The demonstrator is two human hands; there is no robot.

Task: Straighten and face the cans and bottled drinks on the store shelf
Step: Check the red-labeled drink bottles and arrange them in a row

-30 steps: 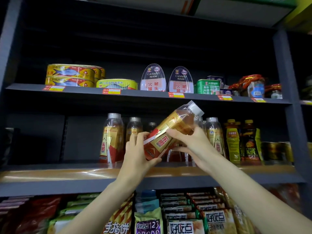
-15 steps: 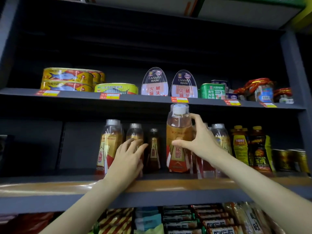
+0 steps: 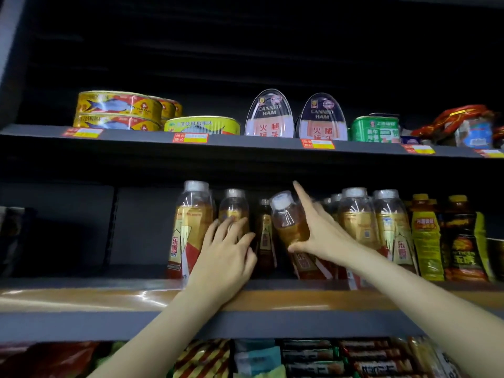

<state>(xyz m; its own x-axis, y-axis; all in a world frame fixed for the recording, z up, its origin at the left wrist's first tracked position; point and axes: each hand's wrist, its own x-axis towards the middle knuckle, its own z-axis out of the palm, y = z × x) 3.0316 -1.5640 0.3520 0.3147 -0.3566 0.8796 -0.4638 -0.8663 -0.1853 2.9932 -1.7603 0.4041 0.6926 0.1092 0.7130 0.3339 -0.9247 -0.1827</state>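
Observation:
On the middle shelf (image 3: 81, 298) stand several clear bottles of amber drink with gold and red labels. My right hand (image 3: 321, 236) holds one such bottle (image 3: 289, 222), which leans to the left with its white cap up; the thumb is under it, the index finger points upward. My left hand (image 3: 226, 255) reaches in with fingers extended, its fingertips touching a second bottle (image 3: 234, 211) that stands behind the leftmost bottle (image 3: 191, 225). A small dark bottle (image 3: 265, 236) stands between my hands. Two more of the same bottles (image 3: 354, 219) stand upright to the right.
Yellow and dark bottled drinks (image 3: 425, 236) fill the right of the middle shelf. The upper shelf (image 3: 136, 136) carries fish cans (image 3: 117, 105), two canned ham tins (image 3: 268, 115) and a green can (image 3: 375, 129). Packaged snacks (image 3: 313, 358) lie below. The middle shelf's left part holds nothing.
The bottle in my right hand was upright half a second ago and now leans left, deeper in the shelf. My left hand has slid further in among the left bottles. The view has moved closer.

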